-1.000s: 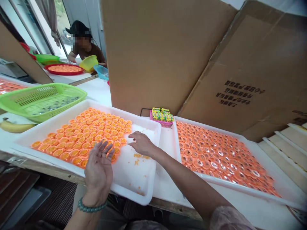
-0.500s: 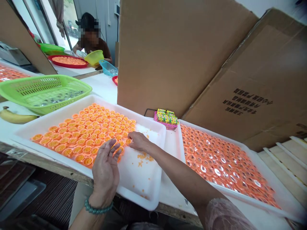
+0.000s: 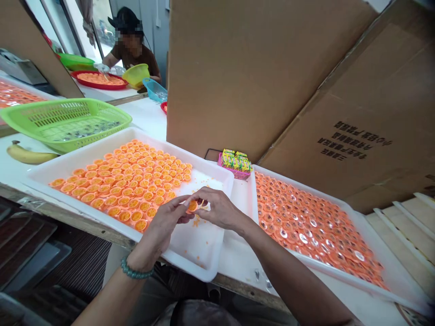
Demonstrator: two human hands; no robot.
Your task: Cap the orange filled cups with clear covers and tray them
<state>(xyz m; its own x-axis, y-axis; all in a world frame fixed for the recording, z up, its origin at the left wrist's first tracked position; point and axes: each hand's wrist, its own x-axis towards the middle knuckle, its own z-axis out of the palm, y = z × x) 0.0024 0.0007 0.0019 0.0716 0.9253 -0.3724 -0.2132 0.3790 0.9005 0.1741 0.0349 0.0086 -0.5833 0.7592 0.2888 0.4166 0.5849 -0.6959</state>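
Both hands meet above the bare right part of the left white tray [image 3: 204,267]. My left hand [image 3: 163,226] and my right hand [image 3: 219,209] pinch one small orange cup [image 3: 192,206] between their fingertips, with a pale clear bit beside it at the right fingers. Rows of small orange cups filled with yellow bits [image 3: 129,181] cover the left part of that tray. Loose yellow crumbs [image 3: 196,222] lie under the hands. A green bead bracelet sits on my left wrist.
A second white tray [image 3: 374,290] of orange cups with shiny seals lies to the right. A pink basket of small yellow packs [image 3: 235,164] stands behind. Tall cardboard sheets [image 3: 238,68] wall off the back. A green basket [image 3: 64,122] and a banana [image 3: 27,155] lie left; another person works far left.
My left hand turned from palm-up beside the cup rows and rose to meet my right hand, which lifted off the tray; both now pinch one orange cup. The camera shifted slightly.
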